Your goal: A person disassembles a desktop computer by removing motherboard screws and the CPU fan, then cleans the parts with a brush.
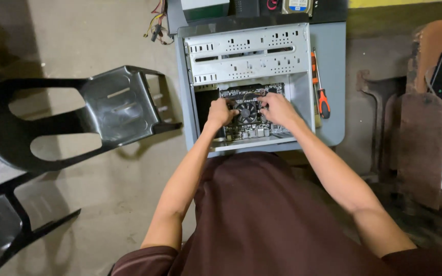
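A grey tabletop [333, 76] is carrying an open computer case [249, 56]; inside it the circuit board [249, 128] is lying flat. The left hand [222, 112] and right hand [278, 108] are flanking the cooling fan [247, 111], fingers curled onto its edges. Seemingly the fan is being worked loose or seated; next calls for even pressure. A screwdriver [321, 87] is lying beside the case.

black CPU fan [247, 111], flat on mobo [251, 130]

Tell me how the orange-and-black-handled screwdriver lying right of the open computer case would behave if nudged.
The orange-and-black-handled screwdriver looks rigid, so it would likely shift as one piece. Its rounded handle may roll sideways on the smooth grey tabletop. It lies near the table's right edge, so a push that way might send it off.
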